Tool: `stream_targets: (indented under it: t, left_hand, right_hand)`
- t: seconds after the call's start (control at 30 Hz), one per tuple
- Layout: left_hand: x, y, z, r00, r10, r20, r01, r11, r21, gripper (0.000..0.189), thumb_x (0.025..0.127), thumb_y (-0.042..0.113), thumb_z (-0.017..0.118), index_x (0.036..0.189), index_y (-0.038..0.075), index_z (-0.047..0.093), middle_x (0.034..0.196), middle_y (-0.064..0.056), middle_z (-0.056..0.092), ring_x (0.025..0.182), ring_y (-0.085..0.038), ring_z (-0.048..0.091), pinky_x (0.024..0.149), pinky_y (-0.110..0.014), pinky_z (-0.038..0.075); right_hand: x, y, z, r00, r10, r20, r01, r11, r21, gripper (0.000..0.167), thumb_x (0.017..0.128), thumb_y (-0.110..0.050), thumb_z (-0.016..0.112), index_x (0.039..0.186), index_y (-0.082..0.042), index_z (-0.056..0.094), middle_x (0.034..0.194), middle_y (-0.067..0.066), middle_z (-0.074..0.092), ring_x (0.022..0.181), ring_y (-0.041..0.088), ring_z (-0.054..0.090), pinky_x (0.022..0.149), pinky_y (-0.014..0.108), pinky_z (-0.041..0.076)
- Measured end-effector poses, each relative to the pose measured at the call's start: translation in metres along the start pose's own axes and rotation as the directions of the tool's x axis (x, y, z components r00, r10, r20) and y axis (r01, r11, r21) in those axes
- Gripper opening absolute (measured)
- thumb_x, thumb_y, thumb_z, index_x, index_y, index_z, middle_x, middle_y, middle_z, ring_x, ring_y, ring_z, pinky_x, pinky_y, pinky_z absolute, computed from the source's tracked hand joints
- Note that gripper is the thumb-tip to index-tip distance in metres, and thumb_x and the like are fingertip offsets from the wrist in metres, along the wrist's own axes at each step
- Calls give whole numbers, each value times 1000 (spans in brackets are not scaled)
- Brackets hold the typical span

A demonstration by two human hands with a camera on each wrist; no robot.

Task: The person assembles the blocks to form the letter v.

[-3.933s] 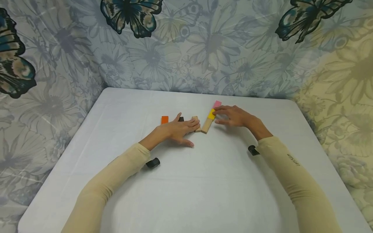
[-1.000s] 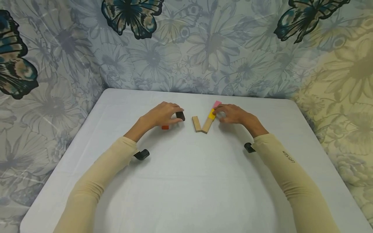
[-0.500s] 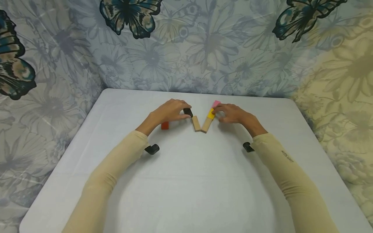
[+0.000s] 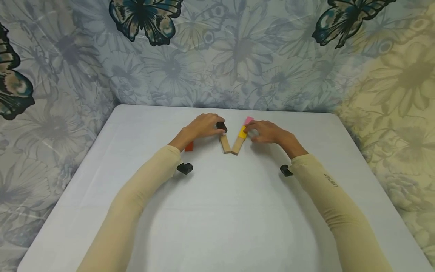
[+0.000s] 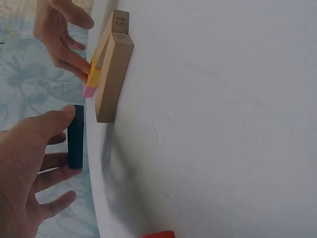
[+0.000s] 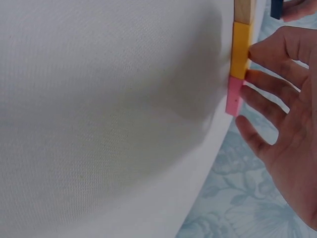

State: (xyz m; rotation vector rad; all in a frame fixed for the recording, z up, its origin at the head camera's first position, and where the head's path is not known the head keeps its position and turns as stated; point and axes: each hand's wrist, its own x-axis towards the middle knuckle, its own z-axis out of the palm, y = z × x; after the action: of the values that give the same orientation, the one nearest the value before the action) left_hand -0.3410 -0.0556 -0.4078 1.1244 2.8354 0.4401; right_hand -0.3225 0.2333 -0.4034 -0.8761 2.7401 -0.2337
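White table (image 4: 217, 215), dark block (image 5: 76, 139) (slim, oblong)

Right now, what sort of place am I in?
Probably an indoor tabletop activity corner: a white table, a floral butterfly backdrop behind it, and plain wooden blocks meeting in a V.

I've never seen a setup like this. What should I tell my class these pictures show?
There is no robot here: these are a person's two bare hands. The wide picture is taken from the person's head, the other two from the left and right wrists. On the white table, two plain wooden blocks form a V, and a yellow block and pink block extend one side. A red-orange block lies apart. The left hand pinches a dark block; the right hand touches the yellow block.
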Motion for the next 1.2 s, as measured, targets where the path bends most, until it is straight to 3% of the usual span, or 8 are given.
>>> stream_targets:
  t: [0.37, 0.9, 1.2]
  left_hand:
    - [9, -9, 15, 997, -66, 50, 67, 998, -18, 58, 104, 41, 65, 148, 6, 58, 149, -16, 62, 139, -32, 58, 116, -46, 47]
    - [6, -12, 22, 997, -65, 48, 74, 977, -202, 53, 104, 32, 66, 147, 1, 59, 152, -17, 59, 145, -32, 53, 123, -44, 42]
    - [0, -10, 23, 992, -91, 84, 108, 968, -228, 68, 99, 46, 70, 152, 5, 55, 160, -15, 52, 151, -35, 46, 125, -48, 38]
  right_hand:
    - [-1, -2, 1, 1000, -1, -7, 1, 1000, 27, 52, 83, -17, 60, 133, -5, 70, 148, 19, 59, 135, 43, 57, 115, 66, 41]
    - [0, 2, 3, 999, 16, -35, -15, 999, 44, 50, 82, -16, 62, 130, -7, 72, 149, 17, 59, 134, 42, 58, 115, 64, 43]
    - [2, 5, 4, 999, 13, -37, -11, 999, 43, 50, 82, -15, 62, 130, -6, 71, 149, 17, 59, 135, 42, 58, 115, 64, 42]
